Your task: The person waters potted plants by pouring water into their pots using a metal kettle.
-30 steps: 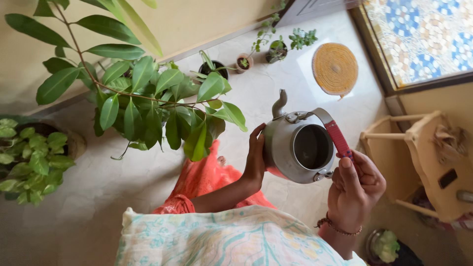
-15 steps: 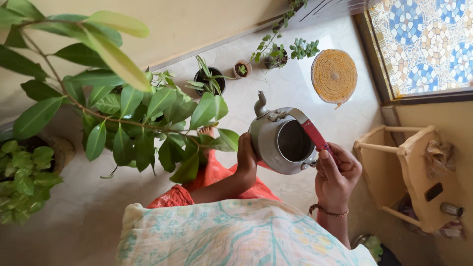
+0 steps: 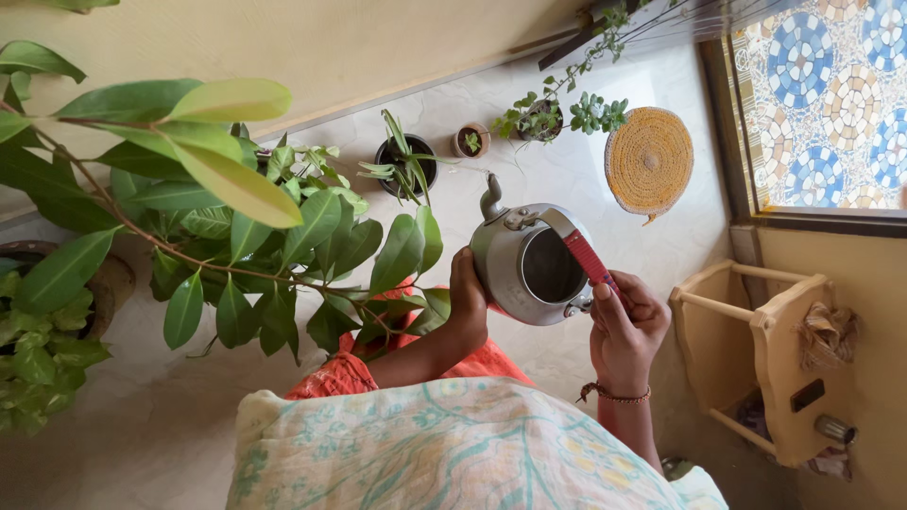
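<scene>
A lidless grey metal kettle (image 3: 505, 274) with a curved spout and a red-wrapped handle (image 3: 588, 257) is held above the floor. My right hand (image 3: 625, 326) is closed around the red handle. My left hand (image 3: 467, 302) presses flat against the kettle's left side. The spout points toward a black pot (image 3: 402, 156) holding a spiky green plant. A tall plant with big glossy leaves (image 3: 236, 236) spreads just left of my left hand.
Two small pots (image 3: 470, 140) with sprouts and a trailing plant (image 3: 543, 118) line the wall. A round woven yellow mat (image 3: 648, 159) lies by a patterned glass door (image 3: 822, 104). A wooden rack (image 3: 756, 349) stands right. A leafy potted plant (image 3: 42, 340) sits far left.
The kettle and both hands have shifted left and slightly toward the pots; the view has swung, bringing the big-leaf plant closer to my left hand.
</scene>
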